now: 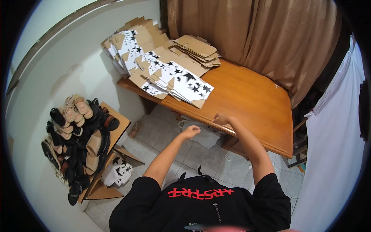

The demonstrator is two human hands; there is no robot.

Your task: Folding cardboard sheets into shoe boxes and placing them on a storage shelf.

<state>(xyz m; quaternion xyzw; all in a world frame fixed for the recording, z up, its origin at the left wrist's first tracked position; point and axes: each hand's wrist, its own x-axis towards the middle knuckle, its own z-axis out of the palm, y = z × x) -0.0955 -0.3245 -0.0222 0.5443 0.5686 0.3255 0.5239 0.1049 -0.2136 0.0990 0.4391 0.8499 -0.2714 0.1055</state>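
Observation:
Both my hands are in the air at the near edge of a brown wooden table (247, 92). My left hand (190, 132) hangs in front of the edge, above the floor, with its fingers loosely bent and nothing visible in them. Over the table's front edge is my right hand (222, 119), its thumb and fingers slightly apart, no object between them. Closest to the hands lies a stack of flattened white cardboard boxes with black stars (185, 79), which neither hand touches. More folded star-printed boxes (129, 44) lean in a row against the wall behind it.
Plain brown cardboard pieces (197, 48) are piled by the brown curtain (247, 31). At left, a wooden rack (116, 123) carries many sandals and shoes (83, 131). A pale bag (205, 135) sits under the table. A white cloth (336, 135) hangs at right.

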